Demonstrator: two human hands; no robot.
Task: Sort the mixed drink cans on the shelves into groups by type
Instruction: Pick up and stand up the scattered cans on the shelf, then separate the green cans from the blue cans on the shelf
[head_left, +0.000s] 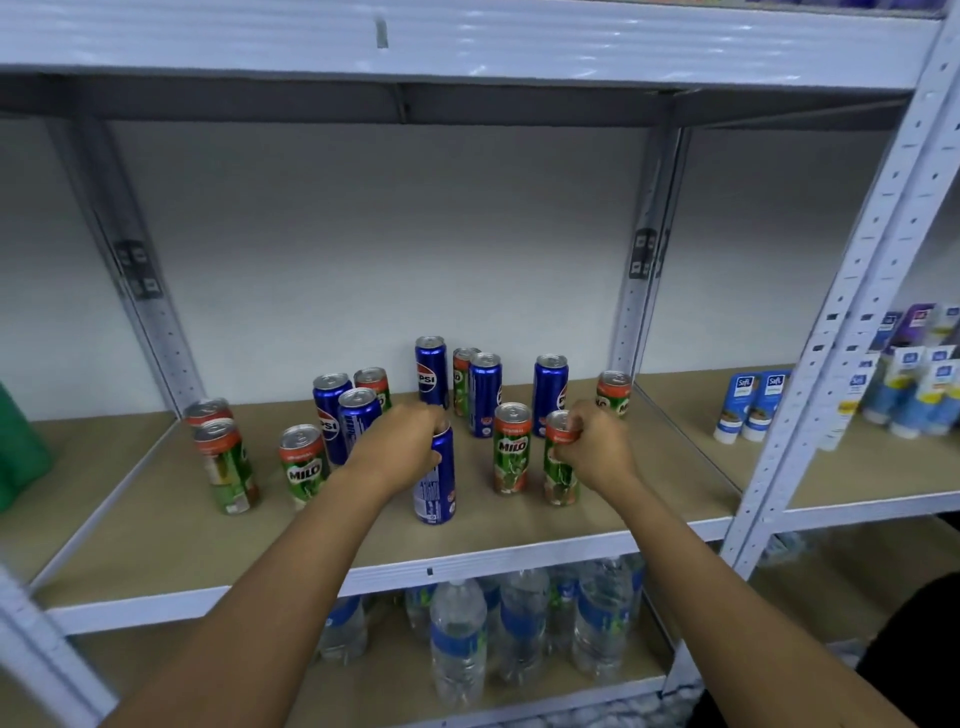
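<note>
Head view: a white metal rack with perforated uprights carries a flat, matte tan shelf (156, 530) on which slim cylindrical cans with shiny silver lids stand upright in a loose, mixed cluster.

The left hand (400, 449) wraps the top of a glossy blue Pepsi can (435, 486) at the front of the cluster, its fingers curled round the rim. The right hand (592, 447) grips the top of a green Milo can (560, 475) with a red band, fingers curled round its upper part. Between these 2 stands another Milo can (512, 449), untouched.

Behind them, more blue Pepsi cans (485, 395) and Milo cans are interleaved up to the white back wall. 2 Milo cans at the left edge (226, 462) stand one behind the other, apart from the rest.

On the shelf below, clear ribbed plastic water bottles (460, 639) with blue labels stand packed together. To the right, in the neighbouring bay, stand white-and-blue cartons (750, 402).
</note>
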